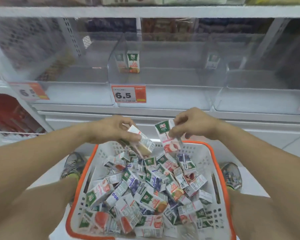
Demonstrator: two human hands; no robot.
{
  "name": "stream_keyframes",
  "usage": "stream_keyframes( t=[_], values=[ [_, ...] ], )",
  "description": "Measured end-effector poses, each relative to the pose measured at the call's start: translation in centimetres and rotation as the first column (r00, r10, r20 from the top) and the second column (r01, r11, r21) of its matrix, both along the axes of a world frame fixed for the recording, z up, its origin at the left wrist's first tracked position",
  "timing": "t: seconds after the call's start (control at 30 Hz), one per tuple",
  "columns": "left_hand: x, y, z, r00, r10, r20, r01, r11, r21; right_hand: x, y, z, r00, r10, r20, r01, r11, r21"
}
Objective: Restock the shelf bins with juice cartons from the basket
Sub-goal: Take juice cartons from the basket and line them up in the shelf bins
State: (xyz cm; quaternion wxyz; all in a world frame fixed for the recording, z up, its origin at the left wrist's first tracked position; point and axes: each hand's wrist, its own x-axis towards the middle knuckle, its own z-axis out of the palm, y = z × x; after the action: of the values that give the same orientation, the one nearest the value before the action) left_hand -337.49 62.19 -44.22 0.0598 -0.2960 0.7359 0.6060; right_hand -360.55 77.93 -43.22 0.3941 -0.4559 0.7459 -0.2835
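- Far left, a clear shelf bin [59,78] with an orange price tag [32,91] stuck on its front.
- Left hand [114,129] has a tilted juice carton [142,142] gripped just above the basket's far edge.
- White basket [213,163] with an orange rim sits on the floor between two sneakers, heaped with juice cartons [145,191].
- Middle bin [163,75] has one orange-flavour carton [133,61] standing at the back; tag reads 6.5.
- Right hand [192,123] pinches a peach carton [168,135] upright, near the other one.
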Motion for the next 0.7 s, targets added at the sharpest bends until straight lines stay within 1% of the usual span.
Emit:
stream_keyframes(
  t=[0.13, 0.23, 0.3, 0.43, 0.57, 0.63, 0.7],
  values=[
    [1.5, 0.9, 1.0, 0.979, 0.152, -0.135, -0.128, 0.976, 0.176, -0.8, 0.7, 2.8, 1.000, 0.011, -0.009, -0.012, 0.992, -0.123],
    [1.3, 1.5, 1.0, 0.958, 0.213, -0.191, -0.178, 0.967, 0.184, -0.9, 0.4, 4.1, 1.000, -0.012, 0.001, 0.012, 0.984, -0.176],
    [0.6, 1.9, 1.2, 0.938, 0.266, -0.221, -0.208, 0.944, 0.255, -0.9, 0.2, 4.6, 0.999, -0.013, 0.032, 0.018, 0.983, -0.182],
    [-0.3, 2.4, 1.0, 0.867, 0.415, -0.275, -0.274, 0.859, 0.432, -0.3, 0.0, 5.0, 0.988, -0.016, 0.156, 0.052, 0.972, -0.229],
    [-0.6, 1.9, 1.3, 0.819, 0.464, -0.338, -0.260, 0.825, 0.502, 0.5, -0.4, 5.2, 0.953, -0.037, 0.301, 0.116, 0.961, -0.249],
    [-0.7, 2.1, 1.8, 0.841, 0.430, -0.327, -0.221, 0.826, 0.519, 1.1, -0.7, 5.3, 0.924, -0.051, 0.379, 0.156, 0.955, -0.253],
    [-0.9, 2.5, 2.3, 0.869, 0.418, -0.266, -0.218, 0.805, 0.552, 1.9, -1.1, 5.3, 0.892, -0.065, 0.447, 0.197, 0.946, -0.257]
  ],
)
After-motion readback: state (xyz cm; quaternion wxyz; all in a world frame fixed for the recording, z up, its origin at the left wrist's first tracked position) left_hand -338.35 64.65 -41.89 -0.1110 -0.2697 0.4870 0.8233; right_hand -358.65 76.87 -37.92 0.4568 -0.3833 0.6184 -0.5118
